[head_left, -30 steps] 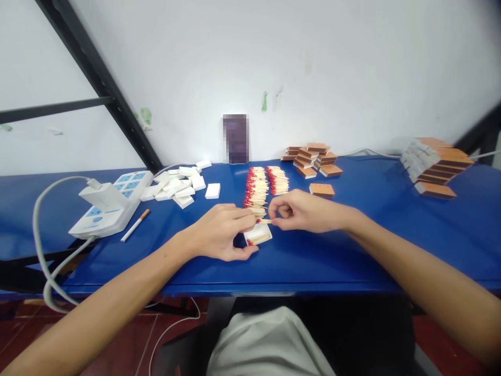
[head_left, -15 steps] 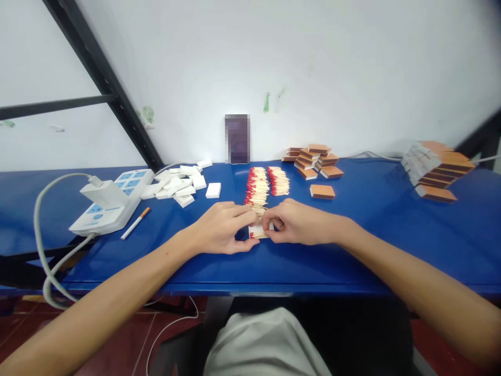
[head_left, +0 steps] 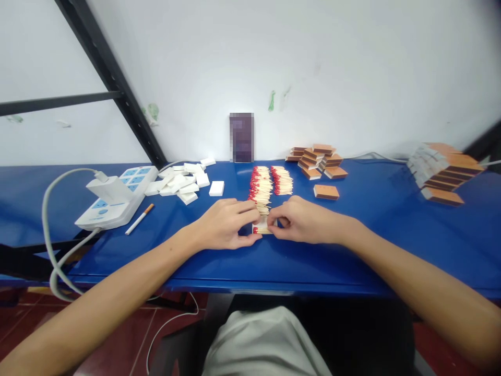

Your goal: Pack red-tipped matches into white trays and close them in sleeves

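Observation:
A white matchbox tray point(head_left: 260, 221) lies on the blue table, with a few red-headed matches point(head_left: 261, 230) along its near side. My left hand point(head_left: 230, 224) grips the tray at its left end, thumb on the near edge and fingers at the far side. At the tray's right end my right hand point(head_left: 299, 222) is closed, thumb and forefinger pinched over the match ends. Whether a match is between those fingertips I cannot make out. Just beyond the hands lies a long pile of matches point(head_left: 261, 183), with a smaller match pile point(head_left: 281, 180) to its right.
White trays point(head_left: 176, 180) are heaped at left, one white tray point(head_left: 216, 188) apart. Brown matchbox sleeves point(head_left: 313, 159) pile at back right, a single matchbox point(head_left: 326, 191) before them, a stack point(head_left: 450, 167) farther right. A power strip point(head_left: 117, 201) and cigarette point(head_left: 139, 219) lie left.
The whole view has shifted slightly. Both hands stay at the tray, and the right fingers have drawn a little toward its right end, uncovering more of the tray's inside.

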The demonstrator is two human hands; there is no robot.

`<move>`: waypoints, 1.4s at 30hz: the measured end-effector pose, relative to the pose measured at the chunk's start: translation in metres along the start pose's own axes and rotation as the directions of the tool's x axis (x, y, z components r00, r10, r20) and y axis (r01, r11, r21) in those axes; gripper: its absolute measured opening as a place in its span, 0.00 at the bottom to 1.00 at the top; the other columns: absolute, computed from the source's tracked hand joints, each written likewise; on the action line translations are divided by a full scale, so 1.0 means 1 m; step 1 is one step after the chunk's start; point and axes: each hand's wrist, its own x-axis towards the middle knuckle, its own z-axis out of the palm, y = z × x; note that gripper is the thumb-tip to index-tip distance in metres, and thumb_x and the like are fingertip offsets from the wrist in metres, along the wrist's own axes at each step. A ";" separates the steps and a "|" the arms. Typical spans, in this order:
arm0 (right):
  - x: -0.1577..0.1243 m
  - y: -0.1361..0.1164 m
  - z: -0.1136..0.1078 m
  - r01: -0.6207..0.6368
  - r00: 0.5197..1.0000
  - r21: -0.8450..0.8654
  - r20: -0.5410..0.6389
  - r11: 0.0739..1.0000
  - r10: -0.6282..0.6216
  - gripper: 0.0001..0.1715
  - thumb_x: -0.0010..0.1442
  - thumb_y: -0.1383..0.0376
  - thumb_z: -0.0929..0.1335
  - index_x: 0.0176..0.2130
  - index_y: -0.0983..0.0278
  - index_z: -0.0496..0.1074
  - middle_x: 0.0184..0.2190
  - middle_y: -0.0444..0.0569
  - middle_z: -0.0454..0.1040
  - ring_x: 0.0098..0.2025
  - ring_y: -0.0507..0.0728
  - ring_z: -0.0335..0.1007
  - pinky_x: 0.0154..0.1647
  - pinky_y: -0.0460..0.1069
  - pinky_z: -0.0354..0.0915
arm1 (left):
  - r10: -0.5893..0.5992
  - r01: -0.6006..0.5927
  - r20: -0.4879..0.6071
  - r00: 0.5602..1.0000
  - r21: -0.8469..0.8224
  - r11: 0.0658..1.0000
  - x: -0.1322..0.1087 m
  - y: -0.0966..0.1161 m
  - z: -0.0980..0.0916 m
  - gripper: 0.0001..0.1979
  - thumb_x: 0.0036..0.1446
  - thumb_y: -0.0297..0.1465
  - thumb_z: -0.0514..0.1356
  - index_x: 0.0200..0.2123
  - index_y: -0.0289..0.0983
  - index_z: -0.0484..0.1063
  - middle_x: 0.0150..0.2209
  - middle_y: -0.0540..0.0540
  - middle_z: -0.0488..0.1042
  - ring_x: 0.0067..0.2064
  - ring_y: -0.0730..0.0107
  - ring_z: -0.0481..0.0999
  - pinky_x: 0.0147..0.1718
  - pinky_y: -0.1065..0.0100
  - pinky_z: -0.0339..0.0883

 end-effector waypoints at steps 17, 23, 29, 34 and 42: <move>0.000 0.010 0.003 0.016 0.975 -0.038 -0.220 0.999 -0.024 0.11 0.59 0.70 0.64 0.38 0.65 0.76 0.18 0.38 0.62 0.20 0.48 0.56 0.27 0.44 0.51 | -0.007 0.019 0.096 0.995 -0.125 0.992 -0.001 0.001 -0.002 0.12 0.61 0.40 0.59 0.42 0.38 0.68 0.38 0.48 0.76 0.34 0.68 0.74 0.35 0.68 0.63; 0.004 0.021 0.010 -0.068 0.983 -0.074 -0.175 0.995 0.054 0.16 0.60 0.71 0.63 0.47 0.65 0.73 0.19 0.38 0.63 0.22 0.49 0.56 0.28 0.45 0.49 | -0.019 0.043 0.110 0.994 -0.221 0.974 0.000 0.001 -0.007 0.15 0.60 0.41 0.60 0.44 0.38 0.68 0.40 0.46 0.75 0.38 0.66 0.75 0.38 0.67 0.66; 0.005 0.025 0.012 -0.062 0.986 -0.037 -0.160 0.997 0.055 0.11 0.62 0.68 0.64 0.43 0.65 0.73 0.21 0.39 0.64 0.23 0.48 0.57 0.28 0.44 0.51 | -0.134 0.149 0.080 0.988 -0.219 0.964 -0.001 -0.007 -0.007 0.10 0.67 0.33 0.50 0.43 0.36 0.68 0.41 0.44 0.72 0.40 0.66 0.72 0.39 0.67 0.66; 0.005 0.026 0.013 -0.060 0.991 -0.060 -0.121 0.996 0.053 0.09 0.63 0.66 0.64 0.40 0.63 0.74 0.21 0.39 0.65 0.23 0.49 0.57 0.28 0.44 0.51 | -0.196 0.211 0.099 0.976 -0.167 0.963 -0.003 -0.013 -0.004 0.09 0.65 0.30 0.51 0.39 0.36 0.70 0.37 0.46 0.71 0.36 0.69 0.70 0.36 0.69 0.64; 0.006 0.027 0.014 -0.058 0.995 -0.069 -0.090 0.996 0.051 0.10 0.65 0.63 0.65 0.40 0.63 0.76 0.24 0.41 0.69 0.25 0.49 0.60 0.28 0.45 0.50 | -0.229 0.241 0.153 0.961 -0.063 0.968 -0.004 -0.016 0.000 0.09 0.65 0.32 0.52 0.38 0.37 0.72 0.36 0.48 0.71 0.34 0.70 0.71 0.34 0.69 0.63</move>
